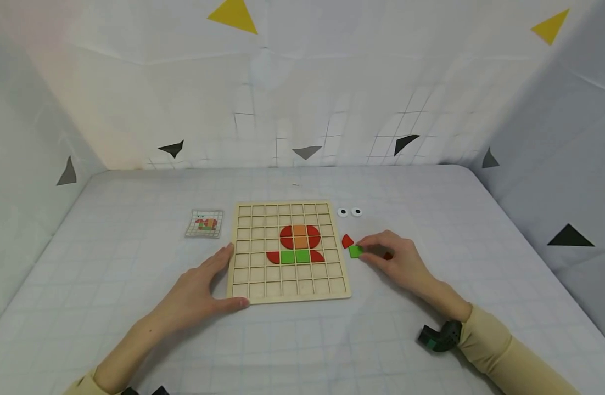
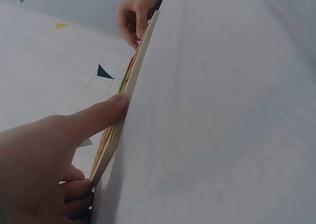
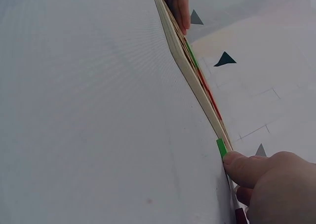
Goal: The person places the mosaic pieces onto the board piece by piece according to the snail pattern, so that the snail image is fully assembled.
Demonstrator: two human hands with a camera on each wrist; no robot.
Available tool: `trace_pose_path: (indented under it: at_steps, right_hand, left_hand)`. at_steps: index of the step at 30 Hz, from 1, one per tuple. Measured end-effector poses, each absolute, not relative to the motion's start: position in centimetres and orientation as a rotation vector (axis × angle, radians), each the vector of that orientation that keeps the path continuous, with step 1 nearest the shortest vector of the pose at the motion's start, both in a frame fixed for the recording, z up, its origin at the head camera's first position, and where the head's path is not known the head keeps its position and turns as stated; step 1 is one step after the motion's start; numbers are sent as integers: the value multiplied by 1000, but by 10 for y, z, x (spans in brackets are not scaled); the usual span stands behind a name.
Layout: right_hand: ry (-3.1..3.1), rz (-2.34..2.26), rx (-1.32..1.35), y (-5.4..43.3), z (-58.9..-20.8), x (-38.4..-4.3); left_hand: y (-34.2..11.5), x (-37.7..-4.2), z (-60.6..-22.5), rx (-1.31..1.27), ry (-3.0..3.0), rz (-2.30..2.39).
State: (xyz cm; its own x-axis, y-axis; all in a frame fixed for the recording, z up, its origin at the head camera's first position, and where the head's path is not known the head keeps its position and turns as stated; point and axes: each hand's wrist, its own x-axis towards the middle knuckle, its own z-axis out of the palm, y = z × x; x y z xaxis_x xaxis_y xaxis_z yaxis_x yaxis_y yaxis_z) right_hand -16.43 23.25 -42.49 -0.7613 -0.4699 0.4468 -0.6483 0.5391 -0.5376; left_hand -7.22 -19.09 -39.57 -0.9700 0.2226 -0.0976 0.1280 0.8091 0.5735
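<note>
Walls (image 1: 322, 82) edge white table (image 1: 406, 203), right grip (image 1: 406, 263) pinching tile (image 1: 354, 252), left grip (image 1: 196, 285) spread against board (image 1: 289, 289).

The pale wooden board (image 1: 290, 272) carries a darker grid, with red pieces (image 1: 317, 257), orange squares (image 1: 300, 242) and green squares (image 1: 302, 256); the loose square (image 1: 354, 252) is green too. The card (image 1: 205, 224) shows red, orange and green on a white grid, and the eyes (image 1: 343, 212) are black on white. Faint blue lines cross the white table (image 1: 302, 351).
</note>
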Motion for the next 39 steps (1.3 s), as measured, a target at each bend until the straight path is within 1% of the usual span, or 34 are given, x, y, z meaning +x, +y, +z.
trace_pose_path:
  at_steps: [10,19,24,29,39]
  right_hand:
    - [-2538,1039,913,233,-426,-164]
    - [-2592,1128,727,225,-414,-162]
    - [-2605,1188,720,205,-408,-161]
    - [-2573,1262,766,181,-404,-160]
    - [-2541,1294,840,129,-405,-162]
  left_hand:
    - [-191,-71,-395,273,2828,890]
    - [-189,-72,-393,279,2828,895]
    - [-189,-72,-395,269,2829,901]
    - [-188,-71,-397,272,2838,912]
    - [-187,-71,-397,281,2846,920]
